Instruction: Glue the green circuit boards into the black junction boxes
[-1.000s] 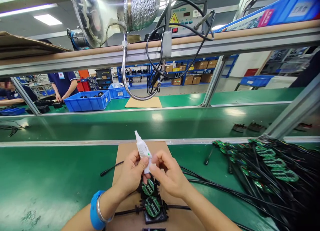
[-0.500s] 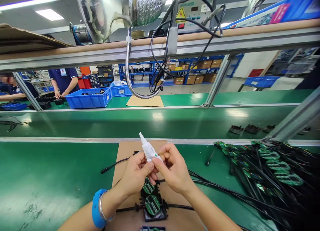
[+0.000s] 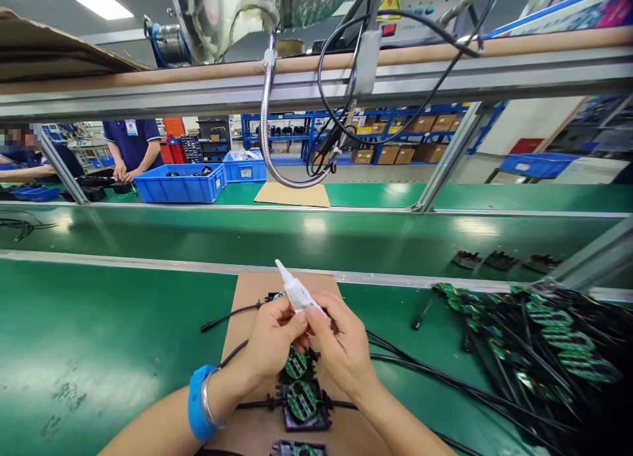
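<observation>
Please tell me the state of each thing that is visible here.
White tube: tilted, gripped; capped or not, unclear.
Left hand: closed on the tube.
Right hand: closed on the tube.
Round circuit boards: set in black housings.
Near cardboard sheet: flat under the housings.
Large blue bin: open, holding dark parts.
Circuit-board and cable pile: tangled.

Head-worn view, facing forward and down

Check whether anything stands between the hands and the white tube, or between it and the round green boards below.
Nothing visible separates the left hand and right hand from the white tube: both grip it. Only the hands themselves partly cover the round board just below; the next board down shows uncovered.
</observation>
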`<state>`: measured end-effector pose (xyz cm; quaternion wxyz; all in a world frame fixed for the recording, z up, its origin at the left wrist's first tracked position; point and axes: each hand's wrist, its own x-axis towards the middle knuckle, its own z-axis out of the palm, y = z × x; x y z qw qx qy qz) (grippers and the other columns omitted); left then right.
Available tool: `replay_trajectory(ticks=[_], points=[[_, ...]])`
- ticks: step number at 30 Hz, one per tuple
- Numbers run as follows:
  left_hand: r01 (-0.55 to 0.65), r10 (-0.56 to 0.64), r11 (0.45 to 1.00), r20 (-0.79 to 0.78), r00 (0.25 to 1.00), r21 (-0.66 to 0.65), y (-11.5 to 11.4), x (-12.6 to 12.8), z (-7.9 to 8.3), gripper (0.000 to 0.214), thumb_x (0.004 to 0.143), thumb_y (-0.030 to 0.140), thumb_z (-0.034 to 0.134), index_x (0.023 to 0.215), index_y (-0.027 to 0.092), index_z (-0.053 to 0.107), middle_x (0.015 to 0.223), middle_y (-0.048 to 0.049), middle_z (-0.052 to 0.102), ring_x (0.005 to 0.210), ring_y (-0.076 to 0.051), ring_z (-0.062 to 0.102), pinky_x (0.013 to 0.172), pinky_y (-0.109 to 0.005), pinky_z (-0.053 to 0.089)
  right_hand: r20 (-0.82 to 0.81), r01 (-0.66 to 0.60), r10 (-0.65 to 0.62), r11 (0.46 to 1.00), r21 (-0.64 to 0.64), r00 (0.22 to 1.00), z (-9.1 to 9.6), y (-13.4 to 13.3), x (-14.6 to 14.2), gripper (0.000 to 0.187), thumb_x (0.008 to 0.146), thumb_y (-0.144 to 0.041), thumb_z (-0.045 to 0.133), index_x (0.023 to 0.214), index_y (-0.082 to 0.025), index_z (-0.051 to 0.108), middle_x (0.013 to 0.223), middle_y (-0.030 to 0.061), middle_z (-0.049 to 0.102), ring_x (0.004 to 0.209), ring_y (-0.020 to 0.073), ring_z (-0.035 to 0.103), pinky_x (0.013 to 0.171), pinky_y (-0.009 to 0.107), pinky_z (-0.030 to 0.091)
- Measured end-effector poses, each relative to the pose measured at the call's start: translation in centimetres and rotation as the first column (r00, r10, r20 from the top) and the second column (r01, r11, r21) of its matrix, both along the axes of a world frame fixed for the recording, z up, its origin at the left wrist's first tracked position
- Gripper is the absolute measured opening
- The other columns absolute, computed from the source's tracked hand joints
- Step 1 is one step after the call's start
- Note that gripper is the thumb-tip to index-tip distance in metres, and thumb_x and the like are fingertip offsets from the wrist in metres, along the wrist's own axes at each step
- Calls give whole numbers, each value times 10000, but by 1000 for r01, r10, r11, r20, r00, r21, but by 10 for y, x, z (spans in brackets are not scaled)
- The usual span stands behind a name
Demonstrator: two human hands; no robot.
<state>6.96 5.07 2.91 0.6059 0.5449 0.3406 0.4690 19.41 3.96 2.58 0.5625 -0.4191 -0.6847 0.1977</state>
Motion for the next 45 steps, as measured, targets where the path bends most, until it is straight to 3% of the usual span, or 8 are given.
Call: replay_trajectory(ticks=[5,7,10,13,18,22,36,45], points=[[125,-121,991,-81,989,41,3,-10,-2,358,781,462,686,853,111,692,700,-42,636,576,-124,528,550,-222,427,-60,-59,50,985,-160,997,-3,0,5,289,933,-402,495,1078,-197,638,908,55,691,798,185,647,691,270,526],[183,-165,982,-242,956,54,7,-27,-1,219,776,320,696,896,137,716,762,-48,685,641,-152,583,602,-236,453,-81,-107,90,968,-229,993,-2,7,19,292,930,-414,503,1078,-195,626,900,59,699,781,183,663,689,278,540],[214,-49,957,-620,783,195,15,-56,-7,205,825,227,603,993,181,711,905,-54,718,789,-199,639,734,-295,487,-39,-178,177,902,-393,983,4,29,46,290,916,-430,522,1042,-183,605,785,37,688,557,137,620,517,246,509],[282,133,872,-748,650,401,23,-74,-25,233,872,203,520,1039,181,682,1028,-66,695,957,-228,614,880,-360,468,191,-124,256,846,-518,948,9,59,64,265,876,-409,573,954,-168,649,670,14,663,429,105,524,411,221,409],[384,235,773,-790,566,505,27,-77,-58,312,895,166,450,1167,180,603,1254,-83,597,1111,-247,534,975,-418,430,483,-108,362,873,-476,797,7,101,52,186,834,-310,584,842,-183,719,719,16,692,582,143,574,502,238,401],[457,235,748,-837,495,481,28,-76,-67,397,860,148,480,1253,168,536,1352,-95,524,1166,-286,492,1011,-465,396,565,-149,375,902,-405,735,-1,116,31,171,840,-287,558,829,-187,696,690,-2,681,563,127,561,530,234,401],[439,185,783,-838,513,441,31,-79,-69,362,882,208,505,1241,172,529,1328,-89,536,1154,-294,499,982,-467,416,715,-285,356,932,-225,601,-3,122,19,119,859,-208,513,861,-204,631,759,20,684,629,141,606,602,255,444],[426,198,779,-826,527,459,30,-80,-67,339,890,188,498,1226,169,543,1330,-82,542,1176,-275,499,1014,-464,408,755,-287,366,927,-243,544,1,114,24,153,817,-146,500,893,-188,626,838,33,708,719,157,642,659,256,462]])
